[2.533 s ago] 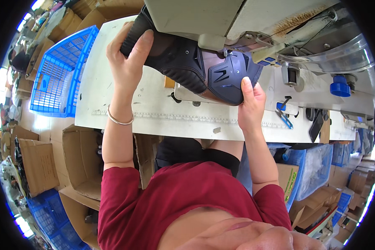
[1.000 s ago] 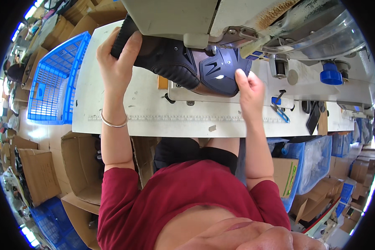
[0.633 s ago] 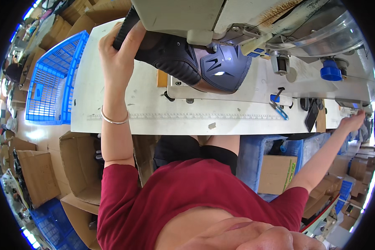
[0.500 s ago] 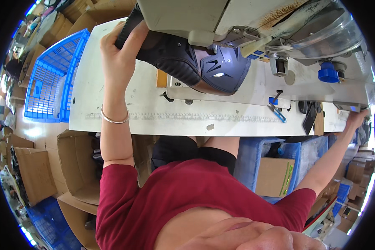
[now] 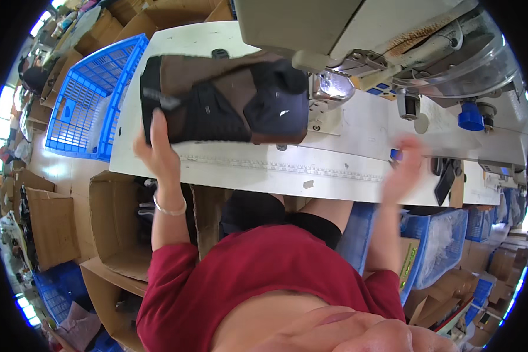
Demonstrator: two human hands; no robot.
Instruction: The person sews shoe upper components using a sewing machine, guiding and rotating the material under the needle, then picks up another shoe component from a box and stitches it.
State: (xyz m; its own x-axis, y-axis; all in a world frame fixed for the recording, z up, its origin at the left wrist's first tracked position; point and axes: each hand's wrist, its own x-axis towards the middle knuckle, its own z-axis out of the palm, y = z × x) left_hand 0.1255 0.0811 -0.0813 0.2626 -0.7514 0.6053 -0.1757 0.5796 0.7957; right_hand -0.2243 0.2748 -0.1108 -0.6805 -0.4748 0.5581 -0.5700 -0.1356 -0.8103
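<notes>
My left hand is closed on the left end of a black and brown padded piece, which looks like a protective pad with a smooth dark cap at its right end. The piece lies over the white table, left of the needle area of a sewing machine. My right hand hovers by the table's front edge, right of the piece. Motion smears its fingers, so what they hold, if anything, is unclear. A small blue thing shows beside them, partly hidden.
A blue plastic basket stands at the table's left. Dark tools lie near the right front edge. An open cardboard box sits below on the left, and blue bins stand below on the right.
The padded piece has come out from under the machine head, moved left and nearer, and flattened out in my left hand. My right hand has swung from the machine's far right end inward.
</notes>
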